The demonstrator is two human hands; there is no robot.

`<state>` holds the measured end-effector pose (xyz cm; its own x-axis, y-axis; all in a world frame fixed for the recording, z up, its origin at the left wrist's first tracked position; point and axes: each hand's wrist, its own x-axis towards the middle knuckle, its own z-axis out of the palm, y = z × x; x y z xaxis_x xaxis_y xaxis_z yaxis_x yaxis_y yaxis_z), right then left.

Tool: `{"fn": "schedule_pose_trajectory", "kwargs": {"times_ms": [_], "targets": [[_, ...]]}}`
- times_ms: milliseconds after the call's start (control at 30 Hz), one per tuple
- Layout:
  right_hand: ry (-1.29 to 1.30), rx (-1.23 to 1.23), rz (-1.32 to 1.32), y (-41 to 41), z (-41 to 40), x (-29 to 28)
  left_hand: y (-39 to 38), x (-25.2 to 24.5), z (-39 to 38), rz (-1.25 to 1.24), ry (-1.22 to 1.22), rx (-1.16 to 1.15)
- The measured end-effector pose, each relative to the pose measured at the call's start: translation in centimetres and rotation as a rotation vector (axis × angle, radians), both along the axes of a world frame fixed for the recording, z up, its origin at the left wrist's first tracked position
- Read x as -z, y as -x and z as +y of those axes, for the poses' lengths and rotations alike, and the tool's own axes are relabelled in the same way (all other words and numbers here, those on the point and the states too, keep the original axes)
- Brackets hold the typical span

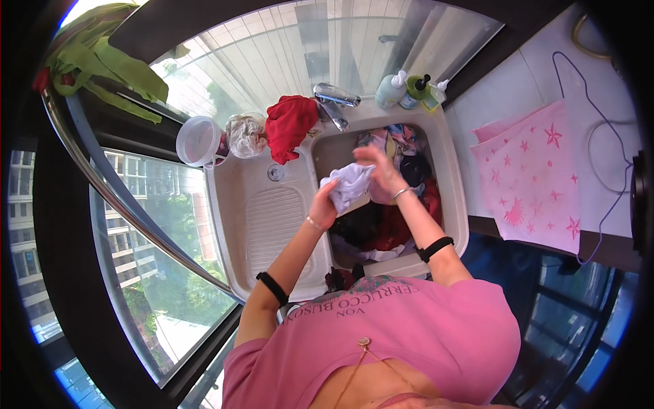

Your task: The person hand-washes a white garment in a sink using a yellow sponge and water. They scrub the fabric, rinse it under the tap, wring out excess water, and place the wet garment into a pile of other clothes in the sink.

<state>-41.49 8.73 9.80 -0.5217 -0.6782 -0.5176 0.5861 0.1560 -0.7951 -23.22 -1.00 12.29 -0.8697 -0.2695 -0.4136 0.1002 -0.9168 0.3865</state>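
Observation:
My left hand (323,206) grips the lower left side of a bunched white cloth (348,185) above the sink's right basin. My right hand (382,171) is at the cloth's right side, fingers apart and slightly blurred; whether it holds any of the cloth I cannot tell. A pale bar or block (356,205) shows just under the cloth, partly hidden. Below both hands, wet clothes in dark, red and light colours (393,225) fill much of the basin. The chrome faucet (334,110) stands behind the basin, beyond my hands.
At left is a ribbed washboard (276,225) with a drain (276,173). Along the back rim sit a clear plastic jug (198,140), a crumpled white cloth (246,135), a red cloth (290,125) and several pump bottles (391,89). A pink star-patterned cloth (531,174) lies at right beside a wire hanger (603,115).

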Motion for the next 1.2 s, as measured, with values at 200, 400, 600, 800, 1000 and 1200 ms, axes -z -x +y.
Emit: {"fn": "schedule_pose_trajectory", "kwargs": {"times_ms": [200,400,600,800,1000,1200], "targets": [[0.061,-0.213,-0.295,-4.8,-3.8,8.2,-8.9,-2.6,-2.8,-0.036,0.187,-0.049],[-0.218,0.152,-0.009,-0.2,-5.5,20.7,-15.3,2.7,-2.3,0.085,0.068,-0.411],[0.046,0.111,-0.692,-1.7,-5.9,17.5,-23.7,9.7,5.4,-0.706,-0.127,-0.633],[0.194,-0.827,-0.301,-12.0,-13.2,10.2,-25.1,7.5,4.2,-1.404,1.224,0.208],[0.016,-0.893,1.683,-22.9,-10.2,12.1,-23.7,8.5,3.8,-1.382,1.585,0.575],[0.313,-0.744,1.324,-30.9,-2.5,10.6,-23.6,13.1,1.9,-1.351,1.862,0.528]]}}
